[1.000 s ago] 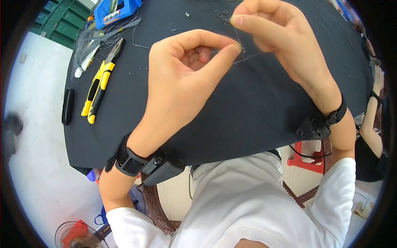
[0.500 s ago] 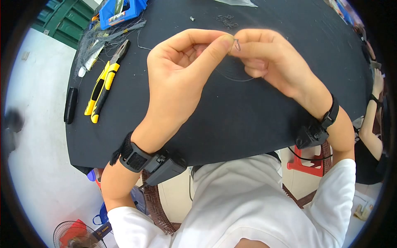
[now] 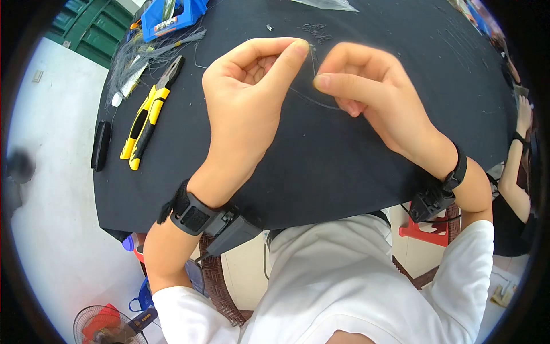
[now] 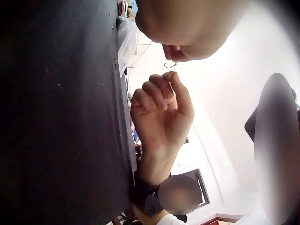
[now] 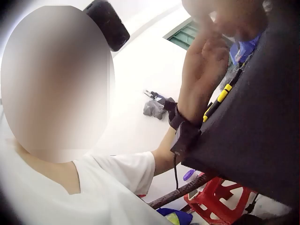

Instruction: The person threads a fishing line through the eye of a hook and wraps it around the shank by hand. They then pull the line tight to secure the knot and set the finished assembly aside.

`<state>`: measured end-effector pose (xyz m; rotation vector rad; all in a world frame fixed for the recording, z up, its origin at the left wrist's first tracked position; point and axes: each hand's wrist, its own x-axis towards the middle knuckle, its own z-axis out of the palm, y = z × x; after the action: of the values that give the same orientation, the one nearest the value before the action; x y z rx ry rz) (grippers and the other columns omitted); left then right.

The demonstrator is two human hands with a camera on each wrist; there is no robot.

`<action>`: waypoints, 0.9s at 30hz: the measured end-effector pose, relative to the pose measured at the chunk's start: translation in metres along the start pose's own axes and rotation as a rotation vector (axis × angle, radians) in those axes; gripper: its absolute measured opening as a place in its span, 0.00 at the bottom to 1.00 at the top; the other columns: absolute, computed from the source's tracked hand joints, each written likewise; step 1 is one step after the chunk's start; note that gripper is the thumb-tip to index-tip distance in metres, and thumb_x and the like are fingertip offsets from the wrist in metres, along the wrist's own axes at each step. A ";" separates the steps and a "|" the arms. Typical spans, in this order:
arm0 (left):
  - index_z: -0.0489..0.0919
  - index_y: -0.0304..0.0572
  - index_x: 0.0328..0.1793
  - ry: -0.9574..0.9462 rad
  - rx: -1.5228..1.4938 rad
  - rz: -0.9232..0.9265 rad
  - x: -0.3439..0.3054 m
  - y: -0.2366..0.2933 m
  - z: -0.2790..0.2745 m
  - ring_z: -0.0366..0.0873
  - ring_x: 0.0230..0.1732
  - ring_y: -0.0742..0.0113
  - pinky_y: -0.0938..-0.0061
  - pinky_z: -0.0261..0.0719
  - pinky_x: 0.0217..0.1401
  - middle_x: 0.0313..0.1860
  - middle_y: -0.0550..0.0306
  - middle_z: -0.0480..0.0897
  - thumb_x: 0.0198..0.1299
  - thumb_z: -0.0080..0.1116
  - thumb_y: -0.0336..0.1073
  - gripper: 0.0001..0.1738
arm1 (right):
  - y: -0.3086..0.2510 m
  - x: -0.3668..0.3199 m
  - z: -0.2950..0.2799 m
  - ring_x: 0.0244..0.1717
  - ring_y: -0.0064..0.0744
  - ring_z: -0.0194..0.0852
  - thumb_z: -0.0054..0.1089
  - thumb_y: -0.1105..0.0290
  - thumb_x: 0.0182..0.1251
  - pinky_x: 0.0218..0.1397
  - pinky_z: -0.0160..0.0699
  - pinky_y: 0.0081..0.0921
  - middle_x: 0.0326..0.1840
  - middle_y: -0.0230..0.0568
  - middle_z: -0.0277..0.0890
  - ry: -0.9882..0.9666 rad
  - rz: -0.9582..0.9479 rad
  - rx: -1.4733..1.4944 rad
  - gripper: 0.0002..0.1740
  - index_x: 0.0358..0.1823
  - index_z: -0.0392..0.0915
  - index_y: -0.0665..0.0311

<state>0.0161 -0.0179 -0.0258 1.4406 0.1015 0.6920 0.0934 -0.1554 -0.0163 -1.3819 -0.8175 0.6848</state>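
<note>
In the head view my left hand (image 3: 243, 103) pinches a tiny dark fishing hook (image 4: 169, 65) between thumb and forefinger; the left wrist view shows its curved bend poking out from the fingertips. My right hand (image 3: 381, 94), a little lower and to the right, has thumb and forefinger pinched on a thin fishing line (image 3: 314, 65) that runs up to the hook. A second stretch of line sags in a curve from under the left hand toward the right hand's lower fingers. Both hands are raised over the black-covered table (image 3: 309, 172).
Yellow-and-black pliers (image 3: 146, 117) lie at the left, beside a black case (image 3: 101, 145). Behind them are a tangled bundle of line (image 3: 137, 54) and a blue box (image 3: 175, 20). A small dark heap of hooks (image 3: 317, 32) sits beyond the hands. Another person's arm (image 3: 515, 155) shows at far right.
The hands came together at the fingertips half a second ago, then parted. The right hand has drawn down and slightly right, the left slightly left; the line now stretches between them.
</note>
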 end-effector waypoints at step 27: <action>0.79 0.34 0.42 -0.236 0.078 -0.046 0.000 0.006 -0.007 0.75 0.34 0.80 0.90 0.70 0.38 0.35 0.58 0.81 0.54 0.58 0.30 0.10 | -0.001 0.025 -0.031 0.17 0.10 0.48 0.56 0.66 0.58 0.20 0.45 0.10 0.16 0.19 0.58 -0.098 0.098 -0.059 0.08 0.30 0.75 0.63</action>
<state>0.0109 -0.0122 -0.0213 1.5803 -0.0228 0.4808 0.1333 -0.1529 -0.0129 -1.4580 -0.8572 0.8145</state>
